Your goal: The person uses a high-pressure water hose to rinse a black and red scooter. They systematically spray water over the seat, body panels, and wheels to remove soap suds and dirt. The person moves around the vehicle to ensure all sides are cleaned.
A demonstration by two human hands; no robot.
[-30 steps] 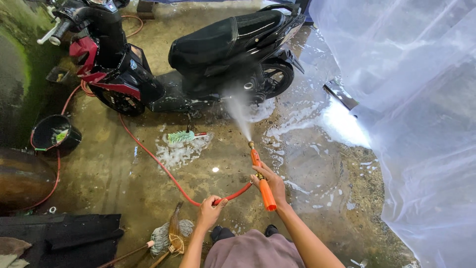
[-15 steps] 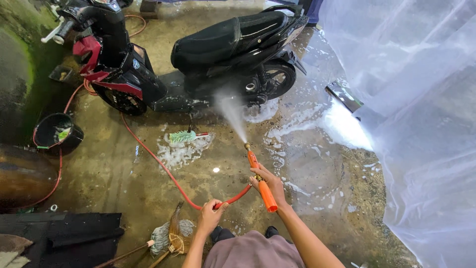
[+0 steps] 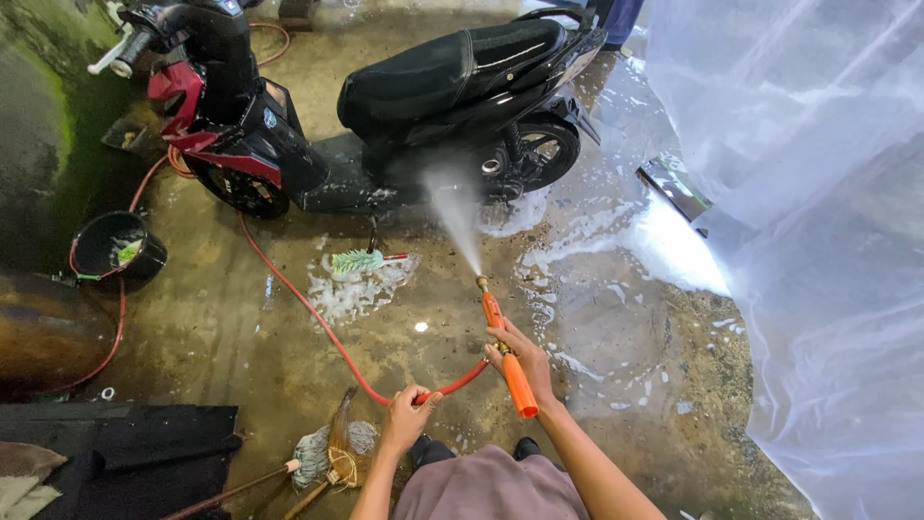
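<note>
Orange plastic fills the right hand point(image 3: 525, 361): its grip is closed around the spray gun point(image 3: 505, 347), a long wand whose butt end sticks out below the fist toward the person and whose brass nozzle points up and away, slightly left. Just left of that grip, and a little nearer the body, the left hand point(image 3: 406, 416) is closed around the red hose point(image 3: 318, 318), which joins the gun from the left in a short upward bow between the two fists. From the left grip the hose runs away and leftward across the wet floor point(image 3: 241, 318).

Straight along the gun's long axis, beyond the nozzle, a white spray point(image 3: 454, 214) fans out and meets the black scooter point(image 3: 452, 87) low on its body, near the rear wheel. The scooter stands crosswise to the gun, front end to the left, tail to the right. The right hand is the nearer one to it. A green brush point(image 3: 358, 260) lies on foam left of the spray line, between the left grip and the scooter. A black bucket point(image 3: 115, 248) sits far to the left.
</note>
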